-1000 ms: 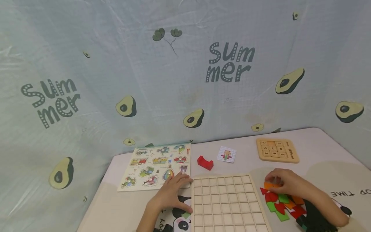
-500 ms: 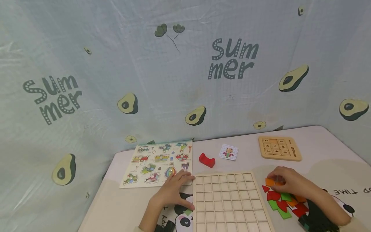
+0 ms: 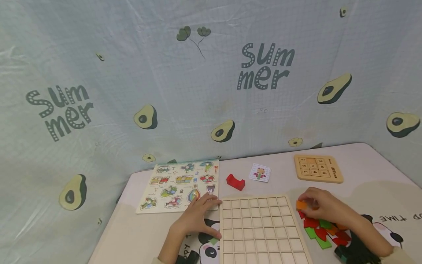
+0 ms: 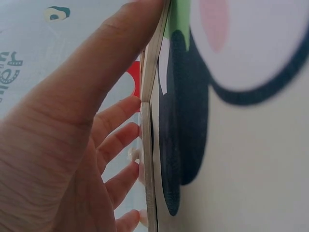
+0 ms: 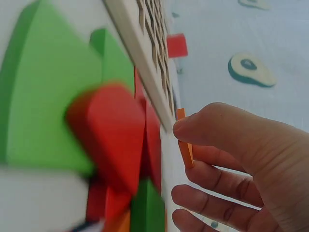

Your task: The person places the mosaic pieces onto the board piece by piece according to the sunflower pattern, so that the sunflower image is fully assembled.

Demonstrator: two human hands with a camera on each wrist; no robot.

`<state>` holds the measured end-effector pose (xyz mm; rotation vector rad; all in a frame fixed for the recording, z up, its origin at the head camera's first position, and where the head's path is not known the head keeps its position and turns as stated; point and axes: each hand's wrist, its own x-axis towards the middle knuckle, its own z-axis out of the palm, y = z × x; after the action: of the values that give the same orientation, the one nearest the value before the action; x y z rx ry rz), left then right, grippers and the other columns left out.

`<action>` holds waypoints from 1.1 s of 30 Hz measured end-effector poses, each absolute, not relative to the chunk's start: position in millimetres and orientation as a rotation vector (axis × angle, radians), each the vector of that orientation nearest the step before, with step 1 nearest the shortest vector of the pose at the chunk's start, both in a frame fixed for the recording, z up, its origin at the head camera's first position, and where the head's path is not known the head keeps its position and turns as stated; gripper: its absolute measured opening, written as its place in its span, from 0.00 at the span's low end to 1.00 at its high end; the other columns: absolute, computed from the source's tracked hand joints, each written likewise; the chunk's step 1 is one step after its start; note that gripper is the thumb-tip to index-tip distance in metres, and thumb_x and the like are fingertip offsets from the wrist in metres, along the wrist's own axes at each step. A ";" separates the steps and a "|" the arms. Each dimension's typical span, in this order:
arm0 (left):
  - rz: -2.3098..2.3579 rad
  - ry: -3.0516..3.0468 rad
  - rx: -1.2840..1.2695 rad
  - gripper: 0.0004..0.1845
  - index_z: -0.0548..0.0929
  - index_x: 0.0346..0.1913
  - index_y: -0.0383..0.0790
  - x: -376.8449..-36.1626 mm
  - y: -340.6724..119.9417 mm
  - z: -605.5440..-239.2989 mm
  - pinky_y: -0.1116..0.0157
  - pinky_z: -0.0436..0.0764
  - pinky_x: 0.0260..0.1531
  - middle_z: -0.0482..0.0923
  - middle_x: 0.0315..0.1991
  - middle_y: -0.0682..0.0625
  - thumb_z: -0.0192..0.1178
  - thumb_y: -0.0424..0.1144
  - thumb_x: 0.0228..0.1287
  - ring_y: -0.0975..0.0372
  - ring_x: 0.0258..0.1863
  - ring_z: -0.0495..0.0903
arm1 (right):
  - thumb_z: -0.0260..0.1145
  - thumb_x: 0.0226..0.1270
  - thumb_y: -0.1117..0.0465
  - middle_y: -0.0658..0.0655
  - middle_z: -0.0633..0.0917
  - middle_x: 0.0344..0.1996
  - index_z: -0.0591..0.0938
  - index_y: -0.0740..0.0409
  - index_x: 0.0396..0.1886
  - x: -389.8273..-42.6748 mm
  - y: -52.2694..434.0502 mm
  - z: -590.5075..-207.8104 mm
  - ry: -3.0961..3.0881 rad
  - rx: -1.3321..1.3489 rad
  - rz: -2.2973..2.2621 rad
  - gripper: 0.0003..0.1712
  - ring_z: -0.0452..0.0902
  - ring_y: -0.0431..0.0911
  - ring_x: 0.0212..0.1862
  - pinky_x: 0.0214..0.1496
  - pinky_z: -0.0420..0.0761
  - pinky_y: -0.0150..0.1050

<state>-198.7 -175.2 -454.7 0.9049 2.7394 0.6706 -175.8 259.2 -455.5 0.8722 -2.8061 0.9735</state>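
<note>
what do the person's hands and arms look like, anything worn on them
Both hands are bare: no gloves or rings show on the left hand or the right hand. A dark black device with a teal edge is strapped at the right wrist, and a similar dark device shows at the left wrist. A pale cream sleeve cuff covers the right forearm behind it. The fingers are plain, unadorned.

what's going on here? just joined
A person sits at a table with a wooden grid board in front of them. The right hand pinches a flat orange piece just off the board's right edge, above a pile of red, green and orange pieces. The left hand rests flat against the board's left edge. The board's cells look empty.
</note>
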 end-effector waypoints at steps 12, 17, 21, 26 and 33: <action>0.653 2.754 0.887 0.50 0.72 0.66 0.53 -200.6 -172.4 -455.8 0.39 0.48 0.72 0.66 0.67 0.54 0.78 0.63 0.35 0.55 0.72 0.57 | 0.72 0.59 0.58 0.43 0.77 0.38 0.84 0.56 0.42 -178.5 222.3 -442.9 -2.831 1.016 0.994 0.13 0.70 0.32 0.37 0.36 0.79 0.31; 0.657 2.752 0.878 0.50 0.72 0.66 0.53 -199.6 -171.5 -454.3 0.39 0.48 0.72 0.66 0.66 0.54 0.78 0.63 0.34 0.57 0.70 0.60 | 0.72 0.59 0.57 0.43 0.77 0.38 0.84 0.55 0.42 -180.0 209.0 -441.2 -2.874 1.018 0.961 0.13 0.70 0.33 0.38 0.39 0.78 0.32; 0.659 2.754 0.874 0.50 0.72 0.66 0.53 -199.0 -171.6 -453.4 0.39 0.48 0.72 0.67 0.66 0.53 0.78 0.63 0.34 0.57 0.69 0.62 | 0.72 0.58 0.57 0.42 0.78 0.38 0.84 0.53 0.41 -181.4 200.1 -441.8 -2.845 1.060 0.930 0.12 0.71 0.33 0.38 0.41 0.79 0.33; 0.655 2.758 0.877 0.50 0.73 0.66 0.53 -199.0 -172.2 -453.3 0.39 0.49 0.71 0.67 0.65 0.54 0.78 0.63 0.34 0.57 0.68 0.63 | 0.72 0.59 0.58 0.41 0.78 0.38 0.85 0.53 0.41 -183.1 188.9 -442.8 -2.826 1.098 0.937 0.11 0.73 0.34 0.40 0.45 0.81 0.35; 0.663 2.757 0.883 0.49 0.73 0.65 0.53 -198.1 -172.7 -453.3 0.38 0.51 0.70 0.67 0.64 0.54 0.78 0.62 0.34 0.57 0.67 0.64 | 0.71 0.59 0.59 0.41 0.78 0.36 0.85 0.50 0.41 -183.7 172.1 -446.5 -2.826 1.077 0.949 0.10 0.69 0.33 0.34 0.35 0.75 0.30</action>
<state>-198.1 -172.7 -453.3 0.8826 2.7566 0.6633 -183.7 172.1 -446.5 1.0766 -2.8262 0.9495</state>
